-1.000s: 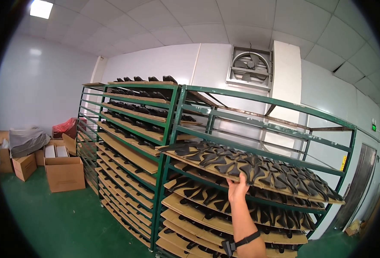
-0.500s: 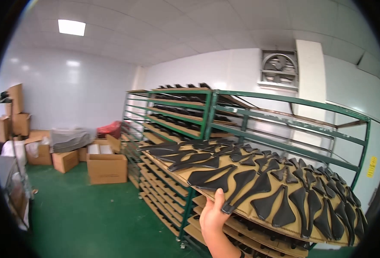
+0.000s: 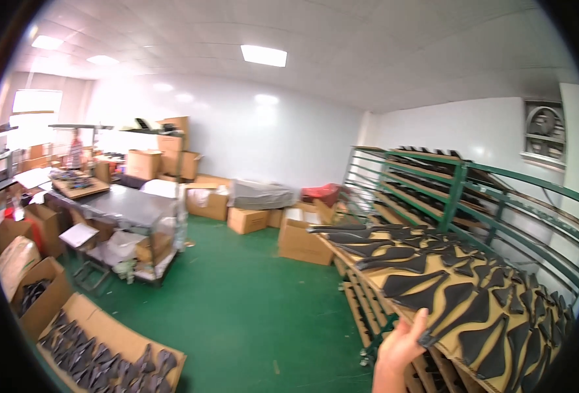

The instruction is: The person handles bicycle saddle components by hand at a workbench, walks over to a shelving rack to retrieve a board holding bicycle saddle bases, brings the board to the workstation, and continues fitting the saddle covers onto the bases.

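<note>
W/ L hand (image 3: 400,344) pinching cardboard sheet (image 3: 372,278) edge, R hand unseen, tilting could spill blk saddle-shaped pcs (image 3: 486,347).

It is a factory workshop: green steel racks (image 3: 455,196) and many alike black parts (image 3: 409,285) fill the right, an exhaust fan (image 3: 544,123) sits upper right, cardboard cartons (image 3: 304,245) stand mid-frame.

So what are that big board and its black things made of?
The board looks like dull cardboard, perhaps fibreboard: it's plain brown and thin. The black flared pieces could be moulded plastic: smooth, low-sheen and alike in shape, though rubber is possible.
</note>
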Action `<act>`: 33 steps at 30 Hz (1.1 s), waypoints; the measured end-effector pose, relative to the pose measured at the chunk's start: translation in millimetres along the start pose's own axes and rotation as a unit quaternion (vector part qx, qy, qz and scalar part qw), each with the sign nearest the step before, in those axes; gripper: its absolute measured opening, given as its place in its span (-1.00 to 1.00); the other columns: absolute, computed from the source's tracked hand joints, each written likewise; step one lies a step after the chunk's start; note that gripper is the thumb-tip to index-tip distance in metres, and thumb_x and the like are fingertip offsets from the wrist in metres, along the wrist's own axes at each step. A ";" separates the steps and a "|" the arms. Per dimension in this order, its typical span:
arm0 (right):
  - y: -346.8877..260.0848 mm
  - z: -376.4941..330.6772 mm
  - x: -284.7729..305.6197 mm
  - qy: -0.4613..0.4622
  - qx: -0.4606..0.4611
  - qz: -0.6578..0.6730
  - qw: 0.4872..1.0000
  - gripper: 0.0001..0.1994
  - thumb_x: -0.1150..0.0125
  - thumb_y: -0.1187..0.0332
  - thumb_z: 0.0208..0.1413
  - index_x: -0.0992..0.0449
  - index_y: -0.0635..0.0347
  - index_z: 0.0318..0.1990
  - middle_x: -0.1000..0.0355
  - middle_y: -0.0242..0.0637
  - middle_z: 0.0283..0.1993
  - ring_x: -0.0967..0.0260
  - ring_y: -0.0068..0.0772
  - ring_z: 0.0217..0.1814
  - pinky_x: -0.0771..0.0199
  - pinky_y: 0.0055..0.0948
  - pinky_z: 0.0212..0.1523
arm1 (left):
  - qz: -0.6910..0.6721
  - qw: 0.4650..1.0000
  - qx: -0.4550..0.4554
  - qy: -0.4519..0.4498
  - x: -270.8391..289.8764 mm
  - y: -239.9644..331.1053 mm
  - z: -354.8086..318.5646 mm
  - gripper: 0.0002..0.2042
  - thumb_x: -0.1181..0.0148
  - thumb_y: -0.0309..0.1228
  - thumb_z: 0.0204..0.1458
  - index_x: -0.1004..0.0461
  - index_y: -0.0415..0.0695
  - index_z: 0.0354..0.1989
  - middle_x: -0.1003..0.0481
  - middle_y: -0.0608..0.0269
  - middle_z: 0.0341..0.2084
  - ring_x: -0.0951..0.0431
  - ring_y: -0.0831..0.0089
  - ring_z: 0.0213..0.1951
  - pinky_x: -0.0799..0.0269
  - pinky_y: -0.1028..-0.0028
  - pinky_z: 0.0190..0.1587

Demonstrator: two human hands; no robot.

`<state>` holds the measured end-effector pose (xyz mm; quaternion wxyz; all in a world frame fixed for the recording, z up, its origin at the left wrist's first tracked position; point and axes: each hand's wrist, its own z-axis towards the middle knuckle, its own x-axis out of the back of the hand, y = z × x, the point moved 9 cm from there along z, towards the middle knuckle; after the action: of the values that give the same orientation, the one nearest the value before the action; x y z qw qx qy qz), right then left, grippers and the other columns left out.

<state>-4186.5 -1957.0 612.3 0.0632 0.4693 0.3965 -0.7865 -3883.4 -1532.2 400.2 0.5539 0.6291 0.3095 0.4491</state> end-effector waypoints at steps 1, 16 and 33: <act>-23.8 -15.3 -5.2 -0.030 0.008 0.034 0.999 -0.74 -0.22 0.33 0.24 -0.46 0.23 0.01 -0.48 -0.29 -0.04 -0.41 -0.49 -0.11 -0.44 -0.49 -0.20 | -0.010 1.000 0.004 0.020 23.1 3.2 -14.5 -0.65 -0.06 -0.28 0.25 -0.43 -0.37 -0.44 -0.38 0.04 -0.67 -0.30 0.44 -0.56 -0.29 0.31 -0.47; -320.6 -151.4 -36.5 -0.266 -0.191 0.176 0.928 -0.62 -0.12 0.42 0.22 -0.36 0.37 0.17 -0.38 0.03 0.13 -0.34 0.00 0.14 -0.39 -0.12 0.14 | 0.040 0.940 0.031 0.338 340.6 182.6 -376.4 -0.60 -0.17 -0.33 0.18 -0.19 -0.30 -0.60 -0.09 0.08 -0.72 -0.09 0.47 -0.61 -0.08 0.31 -0.57; -335.7 -628.8 -146.9 -0.321 -0.520 0.195 0.767 -0.55 0.06 0.21 0.32 -0.49 0.58 -0.06 -0.48 0.16 0.02 -0.44 0.06 0.05 -0.42 -0.09 0.18 | 0.095 0.747 0.161 0.638 666.4 147.3 -532.7 -0.61 -0.12 -0.35 0.23 -0.19 -0.26 -0.60 -0.06 0.25 -0.71 -0.06 0.51 -0.57 -0.06 0.32 -0.55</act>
<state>-3831.2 -1340.1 763.4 0.5730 0.1523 0.6013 -0.5356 -4113.0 -746.7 682.9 0.0725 0.3017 0.5970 0.7398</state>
